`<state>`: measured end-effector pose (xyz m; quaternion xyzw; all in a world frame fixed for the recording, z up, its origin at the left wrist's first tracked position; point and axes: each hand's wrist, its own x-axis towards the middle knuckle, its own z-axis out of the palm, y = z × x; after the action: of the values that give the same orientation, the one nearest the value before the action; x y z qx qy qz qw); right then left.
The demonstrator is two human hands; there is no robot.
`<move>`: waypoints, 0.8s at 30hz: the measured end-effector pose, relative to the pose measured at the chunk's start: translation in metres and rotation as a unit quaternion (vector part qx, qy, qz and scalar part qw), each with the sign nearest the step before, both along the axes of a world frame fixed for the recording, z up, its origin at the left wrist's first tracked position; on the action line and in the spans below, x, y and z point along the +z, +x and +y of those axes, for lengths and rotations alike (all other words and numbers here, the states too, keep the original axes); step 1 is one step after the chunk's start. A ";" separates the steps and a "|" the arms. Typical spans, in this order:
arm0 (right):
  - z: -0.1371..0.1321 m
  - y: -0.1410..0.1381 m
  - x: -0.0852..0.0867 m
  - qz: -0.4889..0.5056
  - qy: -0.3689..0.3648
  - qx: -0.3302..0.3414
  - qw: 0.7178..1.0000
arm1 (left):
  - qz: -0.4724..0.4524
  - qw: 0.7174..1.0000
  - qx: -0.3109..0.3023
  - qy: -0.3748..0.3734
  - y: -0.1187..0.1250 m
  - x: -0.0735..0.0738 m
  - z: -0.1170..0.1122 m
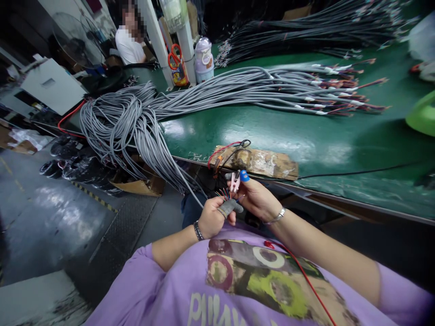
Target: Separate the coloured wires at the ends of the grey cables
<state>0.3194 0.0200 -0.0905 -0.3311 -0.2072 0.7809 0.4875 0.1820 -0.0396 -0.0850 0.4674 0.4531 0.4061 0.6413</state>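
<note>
My left hand, grey covers on some fingers, is closed around the end of a grey cable. Thin coloured wires fan out above its fingertips. Close on the right, my right hand pinches a small pale pink clip-like tool right above those wires; its exact kind is unclear. A blue cover sits on one right finger. Whether the tool touches a wire is too small to make out. Both hands are in front of my body, just off the table's near edge.
Beyond my hands, a scorched wooden board lies on the green table. A large bundle of grey cables crosses the table and hangs over its edge. Black cables, a lidded bottle and orange-handled scissors are farther back. A person is behind.
</note>
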 end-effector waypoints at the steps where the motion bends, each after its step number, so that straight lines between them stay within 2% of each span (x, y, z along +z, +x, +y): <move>1: 0.000 0.000 0.000 0.001 0.003 -0.002 1.000 | 0.000 1.000 0.001 0.000 0.000 -0.001 0.000; 10: -0.003 0.001 -0.004 0.005 -0.007 0.019 1.000 | -0.016 1.000 0.003 0.004 -0.002 -0.005 -0.001; 17: -0.004 0.005 0.002 0.021 -0.019 0.043 0.999 | -0.005 1.000 -0.002 0.018 -0.007 -0.003 -0.005; 20: -0.003 0.008 0.003 -0.006 -0.008 0.043 0.999 | 0.023 0.998 -0.009 0.052 -0.009 0.003 -0.006; 24: -0.001 0.011 0.002 -0.029 0.016 0.048 0.998 | 0.102 0.985 0.023 0.134 -0.013 0.013 -0.002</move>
<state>0.3301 0.0192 -0.0881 -0.3351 -0.2495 0.7901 0.4485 0.1692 -0.0420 -0.0724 0.5775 0.4682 0.4281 0.5138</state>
